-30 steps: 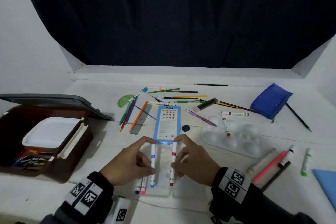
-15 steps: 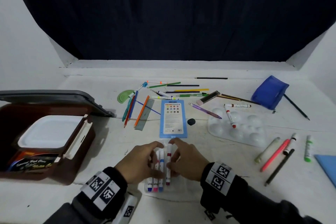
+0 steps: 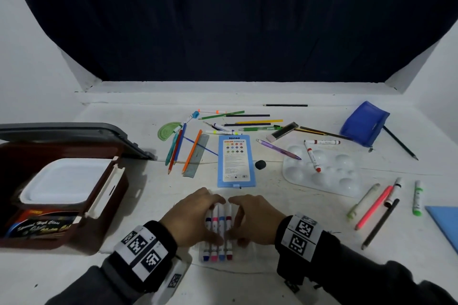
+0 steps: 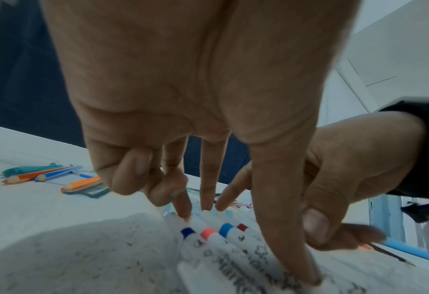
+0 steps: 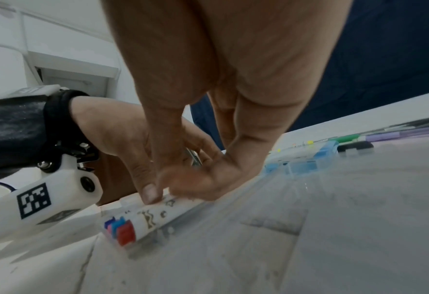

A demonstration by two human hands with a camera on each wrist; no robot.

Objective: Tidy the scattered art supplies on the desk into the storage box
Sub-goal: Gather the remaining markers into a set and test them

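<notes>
Four markers (image 3: 218, 230): white barrels, black doodle print; bands and end caps dark blue, pink, light blue, red (same order in the left wrist view). Surface (image 3: 272, 277): white, grey smudges. Storage box (image 3: 62, 205): dark reddish brown, grey lid, white tray inside. Pencil case (image 3: 236, 161): light blue, printed colour dots. Palette (image 3: 322, 173): white. Pouch (image 3: 363, 124): royal blue. Protractor (image 3: 166, 131): green. Wristbands (image 3: 301, 235): black with white-and-black square codes. Backdrop: dark navy.
</notes>
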